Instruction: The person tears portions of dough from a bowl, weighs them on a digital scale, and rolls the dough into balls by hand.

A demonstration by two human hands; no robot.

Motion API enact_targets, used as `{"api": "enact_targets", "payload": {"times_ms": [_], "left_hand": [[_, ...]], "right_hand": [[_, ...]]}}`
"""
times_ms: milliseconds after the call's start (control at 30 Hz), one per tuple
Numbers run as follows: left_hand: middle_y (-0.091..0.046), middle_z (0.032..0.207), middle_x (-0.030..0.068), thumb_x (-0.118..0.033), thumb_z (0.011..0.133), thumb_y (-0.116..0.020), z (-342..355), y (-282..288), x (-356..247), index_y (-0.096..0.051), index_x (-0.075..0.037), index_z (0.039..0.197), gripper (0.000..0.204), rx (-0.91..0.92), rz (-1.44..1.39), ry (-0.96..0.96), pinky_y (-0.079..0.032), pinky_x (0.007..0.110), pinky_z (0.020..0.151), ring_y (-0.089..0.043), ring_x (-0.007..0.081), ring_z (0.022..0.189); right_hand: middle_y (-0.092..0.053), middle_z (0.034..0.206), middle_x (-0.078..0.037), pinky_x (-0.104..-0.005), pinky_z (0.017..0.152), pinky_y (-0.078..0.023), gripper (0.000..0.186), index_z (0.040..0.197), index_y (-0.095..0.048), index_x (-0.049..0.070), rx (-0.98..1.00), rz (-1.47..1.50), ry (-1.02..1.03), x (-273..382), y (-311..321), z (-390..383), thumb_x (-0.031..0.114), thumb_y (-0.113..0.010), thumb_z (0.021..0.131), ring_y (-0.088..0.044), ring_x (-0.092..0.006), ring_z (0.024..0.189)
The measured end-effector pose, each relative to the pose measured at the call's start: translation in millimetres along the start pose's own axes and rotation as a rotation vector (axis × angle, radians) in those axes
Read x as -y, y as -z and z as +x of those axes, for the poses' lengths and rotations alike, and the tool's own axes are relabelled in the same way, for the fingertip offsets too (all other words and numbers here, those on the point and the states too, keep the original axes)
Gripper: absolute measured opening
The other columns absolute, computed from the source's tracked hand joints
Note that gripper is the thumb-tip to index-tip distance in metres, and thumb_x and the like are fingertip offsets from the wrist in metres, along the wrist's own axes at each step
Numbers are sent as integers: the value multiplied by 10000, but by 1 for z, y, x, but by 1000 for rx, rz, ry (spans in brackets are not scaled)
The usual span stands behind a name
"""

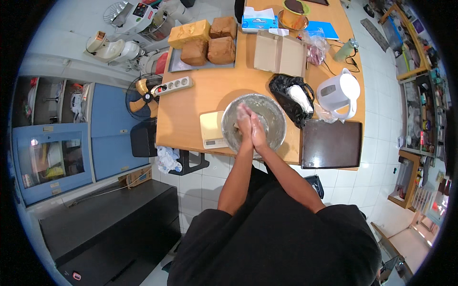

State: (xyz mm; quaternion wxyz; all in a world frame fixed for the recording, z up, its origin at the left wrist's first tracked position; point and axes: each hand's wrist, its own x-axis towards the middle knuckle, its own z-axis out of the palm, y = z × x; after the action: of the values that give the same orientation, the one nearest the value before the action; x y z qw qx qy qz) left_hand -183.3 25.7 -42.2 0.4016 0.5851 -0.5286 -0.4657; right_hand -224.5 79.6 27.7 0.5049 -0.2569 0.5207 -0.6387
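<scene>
Over a round metal mixing bowl (pixel 276 125) near the table's front edge, my left hand (pixel 244 125) and my right hand (pixel 258 133) are pressed palm to palm. Pale, wet-looking residue coats both, and the left fingertips are slightly blurred. Whatever lies between the palms, if anything, is hidden. Streaks of the same pale stuff cover the bowl's inner wall, and the hands hide part of its bottom. Close against the bowl's left side sits a flat yellow-topped kitchen scale (pixel 211 126).
Right of the bowl are a black plastic bag (pixel 281 90), a dark baking tray (pixel 331 143) and a white electric kettle (pixel 341 93). An open cardboard box (pixel 279 52) lies behind. Bread loaves (pixel 194 51) fill a tray at back left, near a power strip (pixel 179 85).
</scene>
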Motion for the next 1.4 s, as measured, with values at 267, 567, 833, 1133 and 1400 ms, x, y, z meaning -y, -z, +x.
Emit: {"api": "enact_targets", "payload": {"times_ms": [267,567,833,1133,1400], "left_hand": [[-396,1413,233,-207,974,-446,-64,6,-66,-353,-19,1402,477,167,15,-12,-349,406,1041,-405,363,1285],[-347,1414,289,-122,929,-459,-45,18,-71,-263,24,1440,566,277,342,-151,-272,434,1100,-338,412,1325],[-289,1471,282,-138,877,-533,-65,15,-72,-255,52,1435,651,369,661,-403,-176,447,1158,-250,405,1388],[-213,1515,266,-170,906,-503,-47,19,-56,-249,43,1449,636,364,393,-360,-189,437,1152,-207,399,1410],[-298,1477,244,-226,942,-479,-71,22,-69,-442,19,1349,476,245,344,-400,-243,407,1124,-247,369,1393]], "right_hand": [[-400,1453,-131,-321,1119,-251,520,1437,-373,59,-60,325,-426,-5,36,32,362,-376,1015,-354,-219,1351],[-569,1224,-96,-305,961,-424,419,1294,-480,8,-21,289,-399,12,22,17,272,-529,972,-555,-181,1095],[-578,1217,-93,-292,899,-467,344,1274,-515,31,68,346,-471,14,40,29,198,-492,975,-589,-167,1034],[-569,1232,-85,-298,970,-428,341,1297,-500,23,-41,410,-339,6,30,12,166,-443,993,-541,-173,1119],[-594,1144,-85,-345,962,-473,456,1255,-495,19,-89,571,-447,15,40,32,374,-515,969,-582,-201,1069]]}}
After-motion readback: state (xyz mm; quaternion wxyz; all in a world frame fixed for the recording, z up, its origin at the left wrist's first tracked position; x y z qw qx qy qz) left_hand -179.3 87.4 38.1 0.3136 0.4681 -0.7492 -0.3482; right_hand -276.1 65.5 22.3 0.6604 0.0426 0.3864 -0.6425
